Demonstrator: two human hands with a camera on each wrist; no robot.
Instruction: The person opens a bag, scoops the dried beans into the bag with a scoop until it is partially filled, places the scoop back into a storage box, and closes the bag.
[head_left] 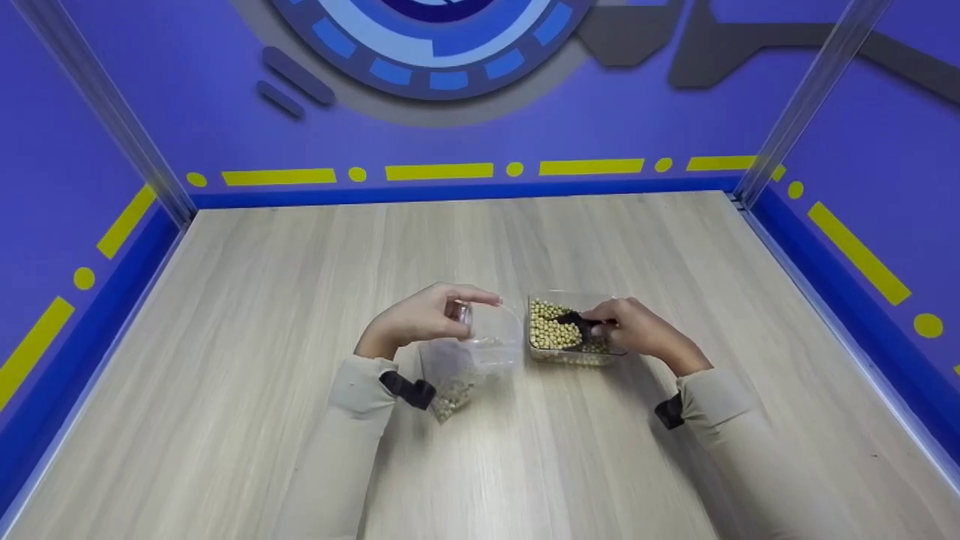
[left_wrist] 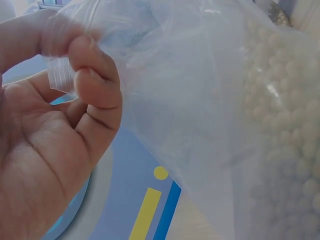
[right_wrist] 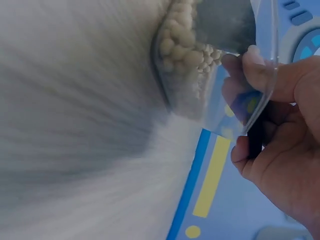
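Note:
My left hand (head_left: 420,319) pinches the top of a clear zip bag (head_left: 495,351) and holds its mouth spread. Pale soybeans (head_left: 452,397) fill the bag's bottom, down near the table. In the left wrist view the thumb and fingers curl round the ridged zip edge of the bag (left_wrist: 190,90). To the right stands a clear rectangular container (head_left: 574,361) of soybeans (head_left: 551,334). My right hand (head_left: 636,326) grips a black scoop (head_left: 571,321), its blade among the soybeans. Through the container wall, the right wrist view shows the dark scoop (right_wrist: 225,25) and the fingers on its handle.
Both things stand mid-way on a light wood-grain table (head_left: 300,262). Blue-purple panels (head_left: 450,142) with yellow marks enclose the back and both sides, joined by metal corner posts (head_left: 806,97). A black strap mount (head_left: 409,390) sits on each wrist.

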